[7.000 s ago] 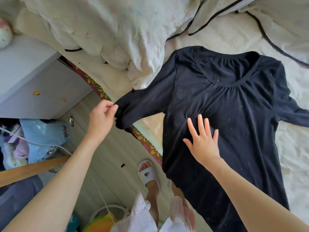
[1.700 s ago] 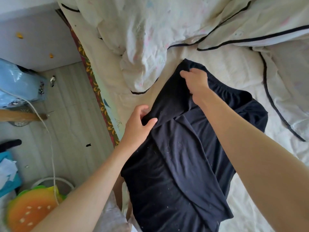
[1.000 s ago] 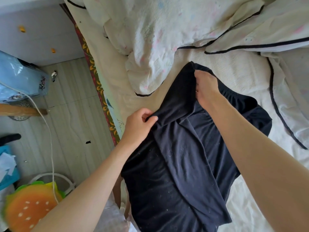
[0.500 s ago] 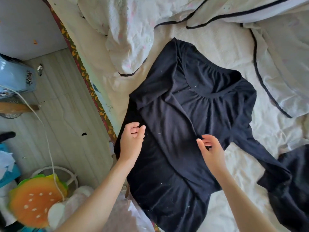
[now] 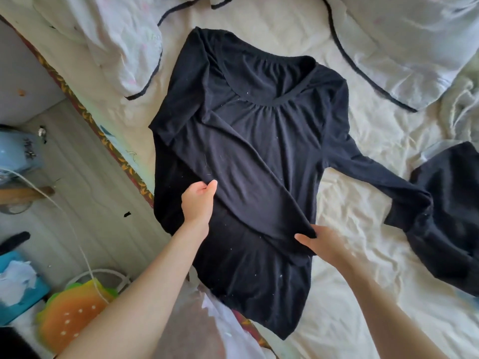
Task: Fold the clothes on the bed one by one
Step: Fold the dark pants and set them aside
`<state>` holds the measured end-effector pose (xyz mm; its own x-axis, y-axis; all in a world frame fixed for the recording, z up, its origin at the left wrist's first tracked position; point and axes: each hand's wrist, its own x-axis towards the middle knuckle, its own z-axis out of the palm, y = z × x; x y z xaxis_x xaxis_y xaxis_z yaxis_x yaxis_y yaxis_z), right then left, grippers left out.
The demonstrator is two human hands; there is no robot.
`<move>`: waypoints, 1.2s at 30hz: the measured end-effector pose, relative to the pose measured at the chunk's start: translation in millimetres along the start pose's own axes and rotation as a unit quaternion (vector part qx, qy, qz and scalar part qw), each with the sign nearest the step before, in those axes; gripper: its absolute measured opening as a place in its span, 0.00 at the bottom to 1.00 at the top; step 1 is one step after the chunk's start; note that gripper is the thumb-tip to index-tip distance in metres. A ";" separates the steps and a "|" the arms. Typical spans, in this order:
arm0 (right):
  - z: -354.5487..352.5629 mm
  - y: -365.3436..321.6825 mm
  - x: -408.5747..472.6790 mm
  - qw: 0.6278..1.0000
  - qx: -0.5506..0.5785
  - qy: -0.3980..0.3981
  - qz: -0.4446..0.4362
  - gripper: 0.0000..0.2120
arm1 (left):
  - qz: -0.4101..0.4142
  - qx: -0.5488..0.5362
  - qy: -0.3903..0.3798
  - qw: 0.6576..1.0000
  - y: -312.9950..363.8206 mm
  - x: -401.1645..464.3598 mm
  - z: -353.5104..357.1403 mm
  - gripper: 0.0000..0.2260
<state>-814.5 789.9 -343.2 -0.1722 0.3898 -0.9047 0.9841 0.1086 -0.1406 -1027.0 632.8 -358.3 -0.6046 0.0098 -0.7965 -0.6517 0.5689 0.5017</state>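
A black long-sleeved top (image 5: pixel 261 156) lies spread across the bed (image 5: pixel 363 294) at frame centre, its folded-over sleeve pinched by the left hand (image 5: pixel 198 202) mid-length and, apparently, by the blurred right hand (image 5: pixel 324 244) at the cuff.

Counted on and beside the bed: two dark garments, two hands, a few oddments on the floor.

One black long-sleeved cotton top (image 5: pixel 259 156) lies spread on the one cream-sheeted bed (image 5: pixel 363 294), and one second black crumpled garment (image 5: pixel 451 211) lies at the right edge. Two bare hands show: the left hand (image 5: pixel 198 202) and the right hand (image 5: pixel 322 243). One white rumpled quilt with black piping (image 5: pixel 121 45) and one pale pillow with black piping (image 5: pixel 404 47) lie at the head. On the wooden floor: one burger-shaped plush cushion (image 5: pixel 70 314), one white cord (image 5: pixel 77 244), one pale blue bag (image 5: pixel 18 154).
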 end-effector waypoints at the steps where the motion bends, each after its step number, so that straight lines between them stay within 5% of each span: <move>1: 1.1 4.2 -4.8 0.996 0.090 0.001 -0.008 0.10 | -0.003 0.004 0.000 1.000 1.1 -0.5 0.9 0.10; 5: 5.0 24.2 -21.4 0.958 0.284 0.026 -0.021 0.06 | -0.014 -0.034 -0.009 0.999 6.1 -7.4 2.8 0.06; 8: 16.9 44.5 -32.0 0.950 0.309 0.035 0.001 0.07 | -0.036 -0.099 -0.057 0.993 3.3 -25.1 4.2 0.07; 15: 35.5 68.2 -49.3 0.931 0.359 0.050 0.048 0.08 | -0.059 -0.061 -0.072 0.994 -25.4 -40.1 -3.9 0.11; 24: 57.8 96.2 -62.7 0.848 0.517 0.075 0.088 0.07 | -0.076 0.015 -0.100 0.992 -37.8 -42.9 5.2 0.14; 27: 65.6 96.3 -61.0 0.858 0.495 0.089 0.105 0.09 | -0.041 0.040 -0.083 0.995 -39.1 -46.1 3.1 0.10; 29: 69.7 93.9 -59.2 0.858 0.493 0.089 0.118 0.09 | 0.052 0.110 -0.028 0.992 -41.0 -49.1 3.2 0.06; 32: 75.9 92.1 -56.9 0.852 0.501 0.083 0.124 0.11 | 0.242 0.232 0.020 0.942 -46.2 -56.1 3.6 0.07; 36: 84.7 97.9 -54.6 0.901 0.398 0.116 0.129 0.09 | 0.447 0.457 -0.014 0.769 -54.0 -53.6 9.3 0.15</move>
<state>-705.1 701.8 -341.7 0.1530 0.4983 -0.8534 0.6963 -0.6671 -0.2647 -955.1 609.2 -345.8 -0.6049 0.7437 -0.2847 0.6202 0.6642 0.4173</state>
